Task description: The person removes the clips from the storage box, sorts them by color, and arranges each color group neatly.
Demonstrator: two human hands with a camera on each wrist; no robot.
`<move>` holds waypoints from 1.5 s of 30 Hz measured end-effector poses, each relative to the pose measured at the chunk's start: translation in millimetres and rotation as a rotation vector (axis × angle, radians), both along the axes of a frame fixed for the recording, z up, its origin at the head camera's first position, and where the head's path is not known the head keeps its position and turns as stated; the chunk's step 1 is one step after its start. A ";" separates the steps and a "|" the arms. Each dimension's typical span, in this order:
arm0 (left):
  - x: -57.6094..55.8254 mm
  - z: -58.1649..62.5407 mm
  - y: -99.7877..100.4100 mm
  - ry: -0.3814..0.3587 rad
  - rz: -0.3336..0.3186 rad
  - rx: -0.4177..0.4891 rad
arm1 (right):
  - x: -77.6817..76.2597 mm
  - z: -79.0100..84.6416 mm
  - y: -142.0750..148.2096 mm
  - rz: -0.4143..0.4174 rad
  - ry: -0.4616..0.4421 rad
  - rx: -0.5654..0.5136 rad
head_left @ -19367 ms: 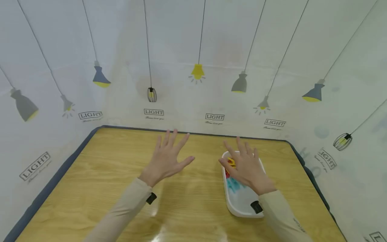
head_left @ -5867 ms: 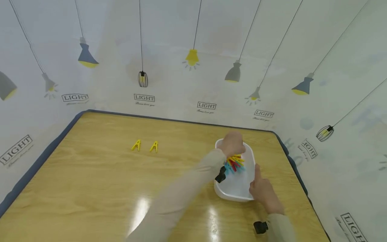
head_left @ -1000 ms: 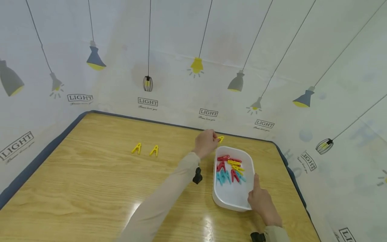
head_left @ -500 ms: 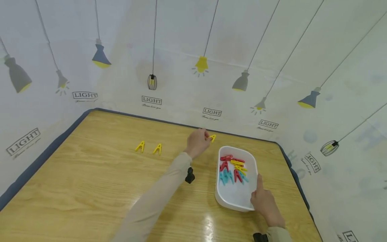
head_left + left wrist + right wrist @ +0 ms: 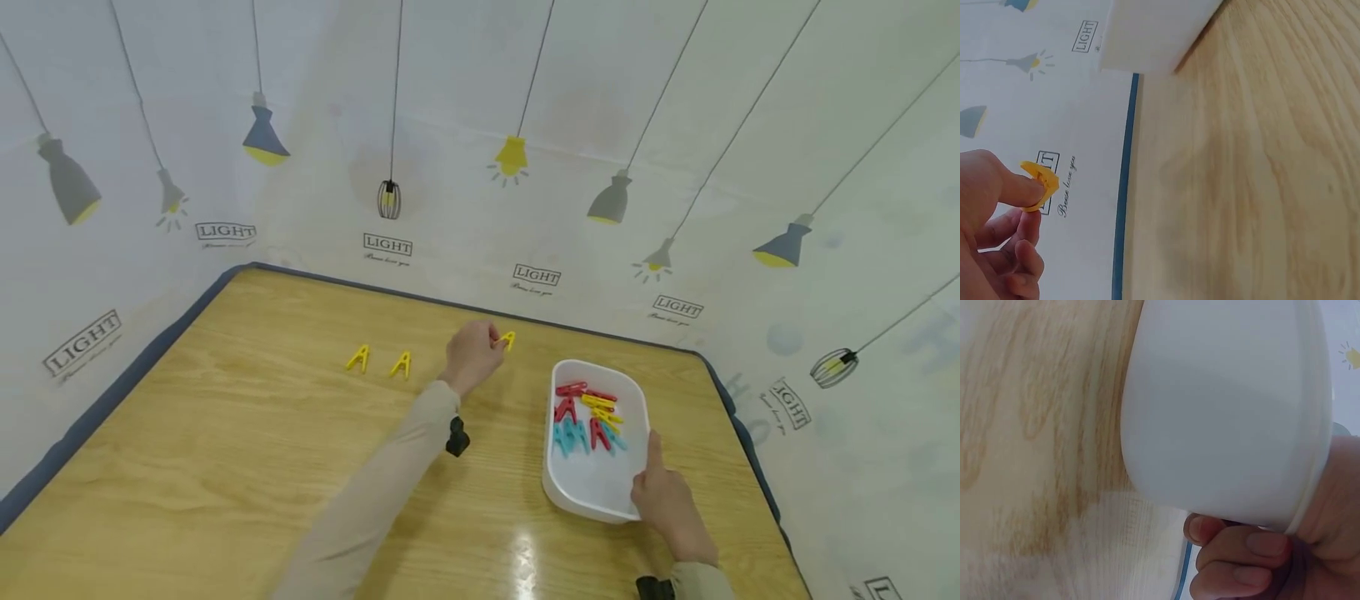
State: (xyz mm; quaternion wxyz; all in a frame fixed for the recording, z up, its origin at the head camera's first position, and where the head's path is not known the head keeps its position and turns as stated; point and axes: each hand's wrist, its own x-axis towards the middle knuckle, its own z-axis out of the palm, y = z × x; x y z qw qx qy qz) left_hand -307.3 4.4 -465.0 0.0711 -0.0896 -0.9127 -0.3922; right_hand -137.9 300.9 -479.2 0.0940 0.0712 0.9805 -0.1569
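My left hand (image 5: 475, 358) pinches a yellow clothespin (image 5: 507, 340) between thumb and fingertips, above the table left of the tray. The left wrist view shows that clothespin (image 5: 1042, 185) near the thumb tip. Two more yellow clothespins, one (image 5: 359, 358) left of the other (image 5: 402, 364), stay apart on the wood. My right hand (image 5: 671, 504) holds the near right side of a white plastic tray (image 5: 592, 492), index finger stretched along the rim. In the right wrist view its other fingers (image 5: 1241, 550) curl against the tray's outer wall. Inside lie red clothespins (image 5: 566, 408), yellow ones (image 5: 600, 408) and light-blue ones (image 5: 572, 436).
The wood-grain table (image 5: 225, 433) has a dark blue edging (image 5: 420, 297) along its back and sides. A pale wall covering (image 5: 450, 233) printed with hanging lamps rises behind it. Table surface lies left of and in front of the left forearm.
Over the last second my left hand has carried the clothespin leftward, away from the tray. My right hand keeps its hold. Earlier, both hands were spread and no clothespins lay on the table.
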 end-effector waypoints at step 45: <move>26.0 -54.0 -67.9 -0.060 0.251 -0.216 | 0.8 1.8 0.8 -0.003 -0.041 -0.050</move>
